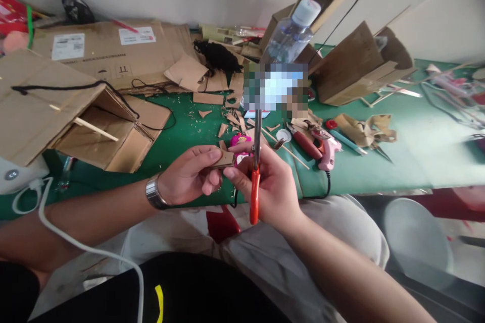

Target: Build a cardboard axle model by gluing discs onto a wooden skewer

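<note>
Between thumb and fingers, my left hand (193, 174) pinches a small piece of cardboard (224, 160), held just above the front edge of the green table. My right hand (275, 179) has orange-handled scissors (255, 197) in it, blades pointing away from me and handles toward my lap. The right thumb and forefinger also reach the right end of the cardboard piece. Behind my fingers, partly hidden, is a pink and white object (242, 149) whose kind I cannot make out.
A cardboard house-like box (68, 106) with a stick and black cord stands left. Cardboard scraps (208, 98) litter the green table (417, 136). A water bottle (290, 35) and blurred screen stand at the back. Right are a pink glue gun (329, 151), red-handled pliers (306, 142) and an open carton (356, 73).
</note>
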The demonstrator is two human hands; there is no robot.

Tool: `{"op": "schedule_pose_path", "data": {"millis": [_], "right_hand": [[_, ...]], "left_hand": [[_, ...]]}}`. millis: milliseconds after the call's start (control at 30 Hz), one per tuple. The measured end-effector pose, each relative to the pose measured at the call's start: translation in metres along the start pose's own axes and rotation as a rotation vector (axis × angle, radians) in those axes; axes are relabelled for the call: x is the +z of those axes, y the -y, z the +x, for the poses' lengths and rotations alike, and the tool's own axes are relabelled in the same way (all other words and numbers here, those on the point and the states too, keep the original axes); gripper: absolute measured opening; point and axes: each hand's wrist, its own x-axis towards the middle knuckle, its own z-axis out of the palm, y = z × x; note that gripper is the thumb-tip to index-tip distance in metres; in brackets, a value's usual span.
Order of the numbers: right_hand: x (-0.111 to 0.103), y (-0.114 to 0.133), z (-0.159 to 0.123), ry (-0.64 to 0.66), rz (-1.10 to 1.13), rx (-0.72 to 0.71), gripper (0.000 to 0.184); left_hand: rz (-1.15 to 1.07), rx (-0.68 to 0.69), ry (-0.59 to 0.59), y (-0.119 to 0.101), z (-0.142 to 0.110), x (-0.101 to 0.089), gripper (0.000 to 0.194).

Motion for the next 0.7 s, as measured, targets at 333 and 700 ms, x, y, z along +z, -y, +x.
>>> {"op": "schedule_pose_path", "data": {"millis": [333, 700], "right_hand": [[0.003, -0.007, -0.004, -0.086, -0.067, -0.084, 0.039], [-0.033, 0.002, 0.01, 0.129, -0.24, -0.032, 0.05]], "left_hand": [[-0.035, -0.063, 0.103, 0.003, 0.002, -0.003, 0.049], [-0.005, 0.042, -0.081, -0.004, 0.007, -0.004, 0.048]]}}
